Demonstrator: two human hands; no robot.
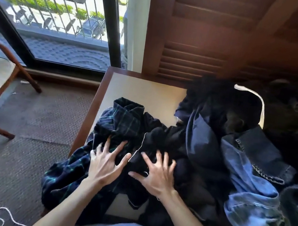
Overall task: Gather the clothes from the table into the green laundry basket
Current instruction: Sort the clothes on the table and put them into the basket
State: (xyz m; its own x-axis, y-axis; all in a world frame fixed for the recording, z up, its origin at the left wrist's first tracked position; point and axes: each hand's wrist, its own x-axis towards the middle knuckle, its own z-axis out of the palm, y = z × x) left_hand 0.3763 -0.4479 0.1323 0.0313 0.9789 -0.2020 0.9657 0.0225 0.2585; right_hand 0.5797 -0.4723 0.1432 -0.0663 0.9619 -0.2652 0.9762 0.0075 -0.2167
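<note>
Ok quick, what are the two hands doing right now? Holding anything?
Left hand: open, fingers spread, pressing on the plaid garment.
Right hand: open, fingers spread on the dark garment with white piping; not gripping it yet.

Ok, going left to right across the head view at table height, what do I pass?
Wooden chair → plaid garment hanging over the table edge → left hand → right hand → navy garment → blue jeans. No green basket is in view.
</note>
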